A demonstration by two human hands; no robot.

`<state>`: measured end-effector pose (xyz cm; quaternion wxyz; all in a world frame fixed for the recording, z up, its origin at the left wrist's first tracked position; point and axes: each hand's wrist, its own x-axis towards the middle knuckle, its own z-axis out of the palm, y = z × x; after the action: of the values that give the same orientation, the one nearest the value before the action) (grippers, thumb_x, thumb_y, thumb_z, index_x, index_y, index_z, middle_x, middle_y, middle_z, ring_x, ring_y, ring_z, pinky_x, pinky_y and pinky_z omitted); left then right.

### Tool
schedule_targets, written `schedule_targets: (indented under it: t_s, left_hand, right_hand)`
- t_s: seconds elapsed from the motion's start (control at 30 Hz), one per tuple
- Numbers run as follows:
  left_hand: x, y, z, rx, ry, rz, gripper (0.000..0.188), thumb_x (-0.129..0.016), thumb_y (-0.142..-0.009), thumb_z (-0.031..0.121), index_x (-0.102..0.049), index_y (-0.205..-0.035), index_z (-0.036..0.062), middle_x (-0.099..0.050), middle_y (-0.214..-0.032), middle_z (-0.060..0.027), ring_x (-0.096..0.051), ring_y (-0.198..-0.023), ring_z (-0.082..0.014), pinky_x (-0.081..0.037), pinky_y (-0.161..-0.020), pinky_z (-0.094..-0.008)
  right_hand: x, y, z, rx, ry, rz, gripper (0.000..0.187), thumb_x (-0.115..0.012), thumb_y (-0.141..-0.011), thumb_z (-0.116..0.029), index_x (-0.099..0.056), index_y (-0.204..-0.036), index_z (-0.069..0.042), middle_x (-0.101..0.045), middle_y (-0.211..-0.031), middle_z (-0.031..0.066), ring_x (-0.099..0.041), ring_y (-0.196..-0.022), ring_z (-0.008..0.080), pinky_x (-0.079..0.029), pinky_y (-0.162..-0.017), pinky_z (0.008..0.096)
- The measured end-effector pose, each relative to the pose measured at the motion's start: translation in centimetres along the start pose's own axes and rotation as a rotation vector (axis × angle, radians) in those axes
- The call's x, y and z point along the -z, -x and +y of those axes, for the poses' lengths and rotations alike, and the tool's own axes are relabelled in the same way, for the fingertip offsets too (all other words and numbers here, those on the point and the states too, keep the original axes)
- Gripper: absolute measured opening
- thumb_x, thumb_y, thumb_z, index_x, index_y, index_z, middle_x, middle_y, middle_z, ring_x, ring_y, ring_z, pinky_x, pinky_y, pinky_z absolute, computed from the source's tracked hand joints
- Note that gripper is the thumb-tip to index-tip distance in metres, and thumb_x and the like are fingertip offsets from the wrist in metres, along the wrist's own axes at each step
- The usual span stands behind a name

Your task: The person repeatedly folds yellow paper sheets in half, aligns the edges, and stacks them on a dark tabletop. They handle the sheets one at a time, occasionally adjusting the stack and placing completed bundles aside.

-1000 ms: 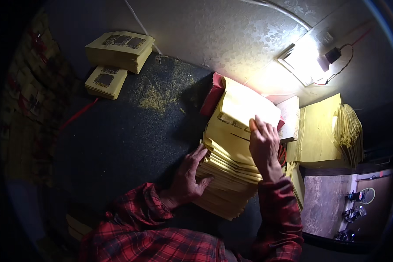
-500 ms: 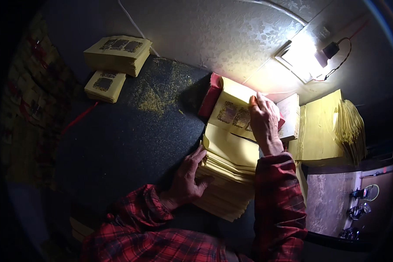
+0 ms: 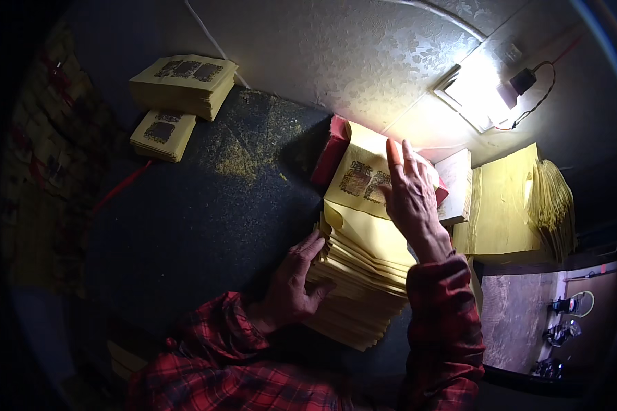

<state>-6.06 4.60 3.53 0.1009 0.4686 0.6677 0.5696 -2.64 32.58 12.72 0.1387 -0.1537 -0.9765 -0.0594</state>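
My right hand [image 3: 413, 200] lies over a yellow printed sheet [image 3: 355, 179], its fingers stretched out and an orange cover on one fingertip. The sheet bears dark ornate designs and rests against a red block [image 3: 332, 149]. Below it, a thick stack of folded yellow paper [image 3: 363, 291] fans toward me in many layers. My left hand [image 3: 296, 279] rests along the left side of that stack, fingers extended and touching its edge, thumb apart. Neither hand grips anything that I can see.
Two piles of printed yellow paper [image 3: 185, 79] [image 3: 163, 134] stand at the back left, with a red strap [image 3: 122, 186] nearby. A bright lamp [image 3: 483, 92] shines by the wall. To the right are a pale block [image 3: 454, 185] and more yellow paper [image 3: 504, 205].
My right hand's fingers have spread and straightened over the sheet, and its wrist has moved slightly nearer to me. The stack's layers look more fanned. My left hand has barely moved.
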Motion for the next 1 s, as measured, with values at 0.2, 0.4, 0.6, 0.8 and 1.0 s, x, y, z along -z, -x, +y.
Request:
schedule_targets:
  t_s: [0.2,0.4,0.6,0.8,1.0]
  left_hand:
    - [0.2,-0.1,0.1,0.017,-0.019,-0.026,0.086,-0.086,-0.089,0.019,-0.040,-0.157,-0.0028,-0.044,-0.163,-0.0286,-0.049,-0.147,-0.0448,-0.042,-0.122,-0.0499]
    - [0.3,0.1,0.6,0.005,0.025,-0.004,0.084,-0.086,-0.088,0.018,-0.042,-0.157,-0.0028,-0.045,-0.161,-0.0293,-0.046,-0.149,-0.0456,-0.040,-0.125,-0.0503]
    - [0.3,-0.8,0.6,-0.041,0.029,-0.006,0.084,-0.087,-0.088,0.016,-0.042,-0.157,-0.0031,-0.047,-0.159,-0.0300,-0.048,-0.147,-0.0467,-0.042,-0.123,-0.0499]
    - [0.7,-0.6,0.7,-0.025,0.016,-0.009,0.085,-0.087,-0.088,0.017,-0.041,-0.157,-0.0030,-0.046,-0.159,-0.0313,-0.049,-0.146,-0.0475,-0.042,-0.123,-0.0508]
    - [1.8,-1.4,3.7,-0.113,0.021,0.019,0.084,-0.087,-0.087,0.015,-0.043,-0.156,-0.0026,-0.047,-0.158,-0.0321,-0.046,-0.148,-0.0501,-0.041,-0.123,-0.0531]
  right_hand:
    - [-2.4,2.5,2.1,0.120,0.157,0.185,0.034,-0.066,-0.091,-0.002,-0.072,-0.124,0.004,-0.070,-0.134,0.0204,-0.069,-0.108,0.0324,-0.057,-0.092,0.0449]
    - [4.5,7.7,-3.3,-0.048,-0.406,-0.665,0.028,-0.072,-0.095,-0.011,-0.077,-0.122,-0.002,-0.077,-0.120,0.0209,-0.076,-0.101,0.0393,-0.061,-0.091,0.0469]
    - [1.3,0.8,-0.4,-0.012,-0.061,-0.063,0.087,-0.083,-0.088,-0.013,-0.039,-0.163,-0.008,-0.047,-0.159,0.0304,-0.053,-0.134,0.0490,-0.046,-0.112,0.0536]
    - [-2.8,1.9,2.0,0.125,0.170,0.173,0.030,-0.065,-0.093,-0.005,-0.073,-0.120,0.005,-0.070,-0.133,0.0211,-0.069,-0.113,0.0343,-0.056,-0.097,0.0467]
    - [1.9,10.4,-2.8,0.011,-0.093,-0.172,0.037,-0.068,-0.092,-0.011,-0.072,-0.127,0.000,-0.069,-0.136,0.0223,-0.071,-0.107,0.0359,-0.055,-0.095,0.0486]
